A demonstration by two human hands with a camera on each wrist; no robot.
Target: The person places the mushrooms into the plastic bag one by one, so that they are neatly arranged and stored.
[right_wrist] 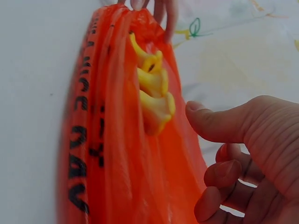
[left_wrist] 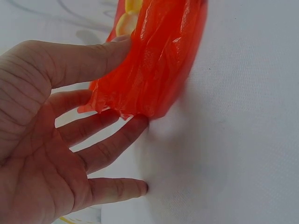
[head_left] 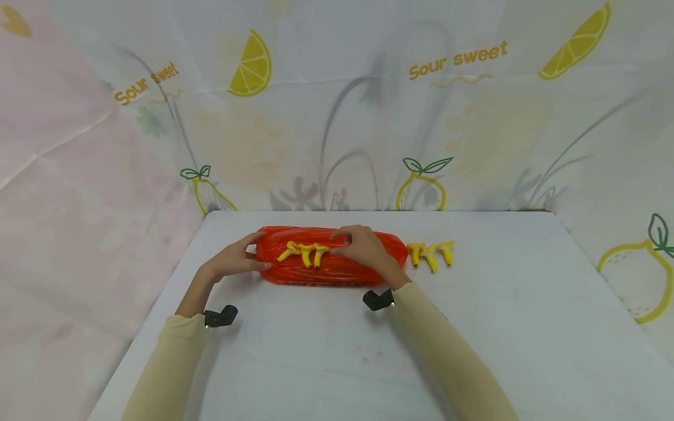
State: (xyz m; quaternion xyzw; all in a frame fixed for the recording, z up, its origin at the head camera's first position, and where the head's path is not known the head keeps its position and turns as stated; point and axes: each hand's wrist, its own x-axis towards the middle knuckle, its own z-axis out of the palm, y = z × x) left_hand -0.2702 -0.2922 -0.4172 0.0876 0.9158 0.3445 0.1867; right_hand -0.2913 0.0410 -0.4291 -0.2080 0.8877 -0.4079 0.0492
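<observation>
Left hand (head_left: 231, 261) is spread pretty wide, fingers touching the left end of the red plastic bag (head_left: 347, 275), which lies between the hands, and the right hand (head_left: 363, 244) is above its right part, half open with loosely curled fingers, gripping nothing. It's all on a white table (head_left: 295, 351) in front of a lemon-print cloth (head_left: 305, 123). Count: one bag, three yellow mushrooms (head_left: 306, 255) on it, three more mushrooms (head_left: 430, 257) off its right end.

A crinkled, black-lettered red plastic bag (head_left: 347, 273) is laid sideways across the white counter (head_left: 316, 351). Three yellow trumpet-shaped mushrooms (head_left: 306, 255) are lined up on it, caps farther away; three matching yellow mushrooms (head_left: 430, 259) are set just beside its right end.
</observation>
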